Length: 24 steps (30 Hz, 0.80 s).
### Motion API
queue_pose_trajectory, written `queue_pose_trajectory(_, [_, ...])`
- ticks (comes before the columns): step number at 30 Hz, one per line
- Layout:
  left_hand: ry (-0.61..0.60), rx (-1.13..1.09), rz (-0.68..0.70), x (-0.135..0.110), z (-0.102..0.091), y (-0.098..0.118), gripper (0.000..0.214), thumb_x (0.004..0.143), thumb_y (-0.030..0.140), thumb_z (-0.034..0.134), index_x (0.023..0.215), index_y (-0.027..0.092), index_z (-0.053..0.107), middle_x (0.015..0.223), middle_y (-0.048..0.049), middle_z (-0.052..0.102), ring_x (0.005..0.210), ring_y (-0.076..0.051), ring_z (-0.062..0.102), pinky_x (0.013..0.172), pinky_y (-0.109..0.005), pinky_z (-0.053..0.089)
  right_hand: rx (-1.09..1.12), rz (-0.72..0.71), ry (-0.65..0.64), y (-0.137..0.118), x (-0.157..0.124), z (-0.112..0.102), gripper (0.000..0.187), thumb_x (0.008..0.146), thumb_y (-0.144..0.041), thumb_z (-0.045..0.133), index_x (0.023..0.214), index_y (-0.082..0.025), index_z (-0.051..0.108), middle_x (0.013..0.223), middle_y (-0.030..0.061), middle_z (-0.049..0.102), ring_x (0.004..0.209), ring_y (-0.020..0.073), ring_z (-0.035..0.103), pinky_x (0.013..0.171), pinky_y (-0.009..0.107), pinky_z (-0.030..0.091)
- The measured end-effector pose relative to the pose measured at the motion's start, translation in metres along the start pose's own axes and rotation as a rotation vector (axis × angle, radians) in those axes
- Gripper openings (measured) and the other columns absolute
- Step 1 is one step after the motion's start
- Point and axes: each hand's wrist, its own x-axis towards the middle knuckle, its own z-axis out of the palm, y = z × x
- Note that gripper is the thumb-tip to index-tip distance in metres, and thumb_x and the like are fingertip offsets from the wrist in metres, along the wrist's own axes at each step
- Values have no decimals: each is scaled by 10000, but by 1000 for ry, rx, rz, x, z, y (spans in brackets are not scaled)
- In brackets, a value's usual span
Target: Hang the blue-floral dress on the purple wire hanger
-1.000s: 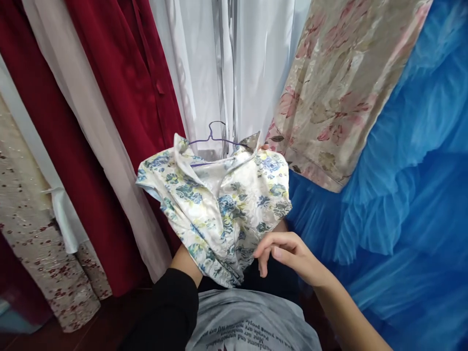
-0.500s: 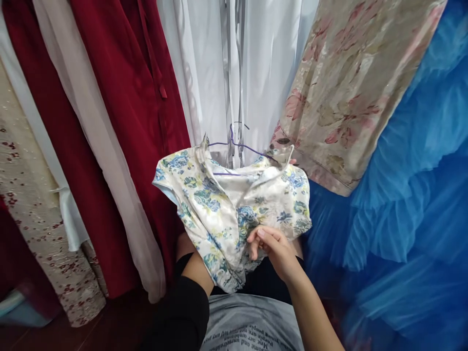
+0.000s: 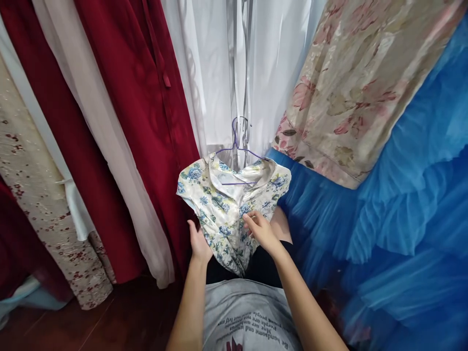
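A white top with blue and yellow flowers hangs on a thin purple wire hanger, held out in front of me. My left hand is under the garment's left lower side, with its fingers hidden behind the cloth. My right hand pinches the front of the top near its middle, fingers closed on the fabric. The hanger's hook rises in front of white curtain-like cloth.
Hanging garments surround me: dark red dresses, a pale sheer one, a beige speckled one, white fabric, a pink-flowered brocade and a large blue tulle skirt. A dark wooden floor lies below.
The floral top has moved away from me and now looks smaller. My right hand rose from below the hem to grip its front. My left arm has stretched forward under it.
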Motion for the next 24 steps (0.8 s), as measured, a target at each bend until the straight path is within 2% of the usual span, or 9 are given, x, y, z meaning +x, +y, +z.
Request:
queue_pose_trajectory(2, [27, 69, 6, 1, 7, -6, 634, 689, 465, 844, 1233, 198, 660, 1282, -117, 691, 1307, -340, 568, 1097, -473, 443, -16, -49, 16, -2, 14, 9, 352, 865, -568, 614, 837, -222, 557, 644, -13, 632, 524, 164, 550, 502, 271, 406])
queue_pose_trajectory(4, [29, 161, 24, 2, 14, -15, 653, 618, 289, 876, 1225, 206, 650, 1246, -92, 712, 1251, -321, 615, 1083, -452, 454, -9, -95, 5, -5, 21, 15, 338, 875, -519, 589, 726, -224, 516, 564, -28, 567, 489, 148, 500, 499, 269, 384])
queue_pose_trajectory(8, [29, 282, 95, 6, 9, -32, 444, 712, 269, 773, 1134, 190, 661, 1168, -89, 726, 1161, -285, 657, 1024, -407, 483, 12, -119, 30, -7, 13, 11, 353, 881, -443, 560, 622, -226, 457, 496, -45, 469, 457, 123, 429, 495, 265, 340])
queue_pose_trajectory(12, [381, 556, 505, 10, -7, -34, 435, 756, 249, 718, 1167, 202, 584, 1202, -99, 645, 1149, -259, 610, 1009, -387, 462, 43, -84, 43, -4, -5, -6, 405, 884, -462, 582, 584, -222, 454, 452, -32, 479, 424, 116, 404, 473, 263, 309])
queue_pose_trajectory(14, [462, 696, 714, 6, -5, -31, 445, 785, 229, 702, 1198, 218, 537, 1241, -100, 588, 1159, -247, 574, 1018, -383, 445, 40, -64, 42, -3, -9, -10, 406, 873, -486, 606, 597, -211, 493, 451, -18, 518, 412, 113, 396, 463, 261, 299])
queue_pose_trajectory(16, [258, 827, 760, -3, 6, -32, 347, 832, 219, 672, 1158, 222, 551, 1186, -91, 597, 1128, -240, 580, 1007, -375, 449, 24, -45, 35, -4, -11, -9, 394, 860, -510, 630, 638, -195, 550, 470, -3, 563, 402, 111, 390, 453, 260, 283])
queue_pose_trajectory(19, [-151, 908, 618, -15, 31, -43, 269, 861, 197, 646, 1121, 218, 580, 1100, -87, 645, 1071, -238, 622, 968, -368, 478, 28, -58, -9, -6, -12, -4, 364, 849, -509, 661, 709, -176, 611, 500, 4, 598, 428, 125, 439, 470, 260, 303])
queue_pose_trajectory(21, [-217, 878, 528, -19, 45, -53, 227, 889, 204, 619, 1112, 215, 580, 1058, -85, 671, 1019, -229, 651, 922, -355, 501, 39, -75, -47, -7, -13, -3, 333, 844, -481, 678, 744, -167, 628, 511, 2, 604, 459, 136, 486, 494, 260, 332])
queue_pose_trajectory(24, [-202, 830, 498, -19, 56, -62, 117, 940, 233, 557, 1053, 214, 582, 948, -61, 686, 904, -204, 671, 848, -325, 514, 36, -85, -82, -13, -12, -5, 299, 841, -442, 685, 764, -156, 643, 527, 7, 617, 478, 134, 508, 512, 256, 348])
